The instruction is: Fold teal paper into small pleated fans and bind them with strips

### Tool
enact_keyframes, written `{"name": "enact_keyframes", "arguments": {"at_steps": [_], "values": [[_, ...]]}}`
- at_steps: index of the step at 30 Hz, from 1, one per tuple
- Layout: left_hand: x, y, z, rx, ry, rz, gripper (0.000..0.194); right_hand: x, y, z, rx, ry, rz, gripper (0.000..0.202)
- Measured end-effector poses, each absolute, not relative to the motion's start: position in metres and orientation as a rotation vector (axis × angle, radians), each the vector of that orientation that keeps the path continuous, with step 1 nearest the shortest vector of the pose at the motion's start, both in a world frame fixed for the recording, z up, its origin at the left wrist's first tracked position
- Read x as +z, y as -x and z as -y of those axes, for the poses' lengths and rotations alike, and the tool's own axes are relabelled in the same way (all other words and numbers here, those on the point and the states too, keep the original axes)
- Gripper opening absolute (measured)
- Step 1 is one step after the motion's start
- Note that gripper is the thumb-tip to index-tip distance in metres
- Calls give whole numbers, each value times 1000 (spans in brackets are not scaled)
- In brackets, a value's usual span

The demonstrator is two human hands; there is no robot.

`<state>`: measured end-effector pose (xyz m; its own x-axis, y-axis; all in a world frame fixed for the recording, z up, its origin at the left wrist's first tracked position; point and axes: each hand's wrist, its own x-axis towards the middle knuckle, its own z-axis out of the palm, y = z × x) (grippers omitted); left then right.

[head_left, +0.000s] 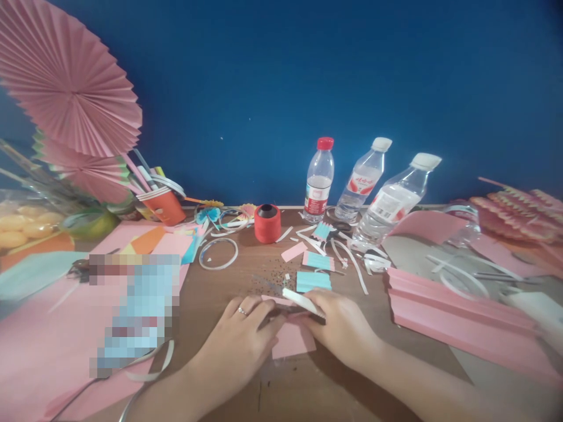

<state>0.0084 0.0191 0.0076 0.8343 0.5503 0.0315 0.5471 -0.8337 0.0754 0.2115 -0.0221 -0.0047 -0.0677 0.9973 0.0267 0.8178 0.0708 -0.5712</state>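
Observation:
A small piece of pink paper (294, 341) lies at the near middle of the table, between my two hands. With fingers bent and a ring on one, my left hand (244, 331) grips the paper at its left side. My right hand (338, 325) is closed around a white-handled knife (303, 302), held slanting over the paper's far part. Its thin blade points left and is faint. The right fingertips are partly hidden under the handle. Just beyond lie a folded blue paper piece (314, 281) and a blue-and-pink one (319, 259).
A red tape-like roll (267, 225) stands behind dark crumbs. Three bottles (319, 187) line the wall, with white paper strips (354, 266) before them. Pleated pink paper (457, 310) lies right. At left are pink sheets (53, 334), an orange cup of pens (163, 205) and paper fans (73, 91).

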Motion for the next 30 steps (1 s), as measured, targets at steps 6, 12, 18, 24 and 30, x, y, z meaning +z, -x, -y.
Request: {"name": "enact_keyframes", "arguments": {"at_steps": [6, 12, 18, 24, 30], "values": [[5, -7, -18, 63, -3019, -892, 27, 0, -209, 17, 700, 1740, 1923, 18], [2, -7, -19, 76, -3023, -881, 23, -1, -202, 14, 681, 1721, 2020, 17], [5, -7, -21, 115, -2997, -861, 16, 0, -202, 15, 591, 1805, 2114, 15], [8, -3, -22, 96, -2954, -890, 15, 2, -206, 16, 576, 1891, 2097, 13], [9, -2, -23, 99, -2957, -885, 24, 7, -210, 20, 788, 1758, 2007, 25]]}}
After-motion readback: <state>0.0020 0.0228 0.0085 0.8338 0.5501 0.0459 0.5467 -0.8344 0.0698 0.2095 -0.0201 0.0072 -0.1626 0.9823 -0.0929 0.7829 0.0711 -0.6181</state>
